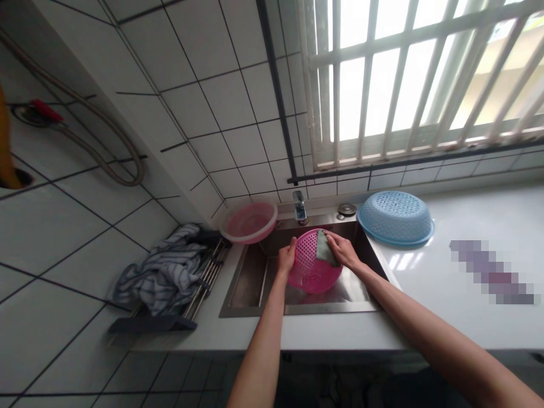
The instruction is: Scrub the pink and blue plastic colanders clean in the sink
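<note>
Pink colander [308, 267], hollow toward camera; left hand [287, 258] grips rim, right hand [343, 250] clutches cloth [325, 249].

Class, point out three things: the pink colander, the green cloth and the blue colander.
pink colander [309, 275]: head view, lower middle of its perforated wall.
green cloth [325, 252]: head view, middle of its bare part.
blue colander [395, 215]: head view, top of its upturned bottom.

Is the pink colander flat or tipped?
Tipped. The left hand holds the pink colander on edge in the sink; the right hand presses a cloth against it.
</note>
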Motion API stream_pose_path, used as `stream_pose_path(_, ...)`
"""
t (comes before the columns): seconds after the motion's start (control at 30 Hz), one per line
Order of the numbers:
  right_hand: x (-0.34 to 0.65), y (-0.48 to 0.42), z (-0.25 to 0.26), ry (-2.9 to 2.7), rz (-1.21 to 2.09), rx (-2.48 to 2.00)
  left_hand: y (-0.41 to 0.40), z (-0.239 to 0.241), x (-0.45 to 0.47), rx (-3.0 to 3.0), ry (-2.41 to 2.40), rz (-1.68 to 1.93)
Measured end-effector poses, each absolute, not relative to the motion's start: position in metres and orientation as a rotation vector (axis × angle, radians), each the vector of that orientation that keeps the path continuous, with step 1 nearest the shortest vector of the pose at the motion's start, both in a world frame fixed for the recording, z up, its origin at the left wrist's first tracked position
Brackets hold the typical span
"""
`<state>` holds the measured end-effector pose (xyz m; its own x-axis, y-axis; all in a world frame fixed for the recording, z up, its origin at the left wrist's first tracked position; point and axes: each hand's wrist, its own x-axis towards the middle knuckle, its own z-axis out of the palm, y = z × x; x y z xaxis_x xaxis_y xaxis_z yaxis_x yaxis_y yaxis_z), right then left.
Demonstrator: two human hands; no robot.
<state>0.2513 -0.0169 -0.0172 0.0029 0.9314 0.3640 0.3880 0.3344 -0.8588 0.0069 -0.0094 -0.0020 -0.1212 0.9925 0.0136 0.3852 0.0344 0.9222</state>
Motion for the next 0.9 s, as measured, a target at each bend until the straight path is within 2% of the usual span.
stream_pose_path(0.17, 0.232, -0.025, -0.018, -1.754, 0.471, -1.152, -0.012, 0.0, 0.01, 1.583, 1.592, 1.017)
stream_pose_path(0.37, 0.205, -0.04, -0.014, -2.096, 0.355, -0.999, -0.018, 0.019, 0.006, 1.693, 1.821, 1.311)
stream_pose_path(0.53, 0.202, -0.048, -0.004, -2.23, 0.29, -0.88, -0.014, 0.022, -0.001, 1.55, 1.906, 0.822)
stream_pose_path(0.7, 0.208, -0.047, 0.002, -2.102, 0.376, -0.955, -0.009, 0.015, -0.003, 1.421, 1.882, 0.884)
stream_pose_path(0.9, 0.228, -0.03, -0.007, -1.683, 0.668, -1.199, -0.009, 0.005, 0.0, 1.395, 1.806, 0.982)
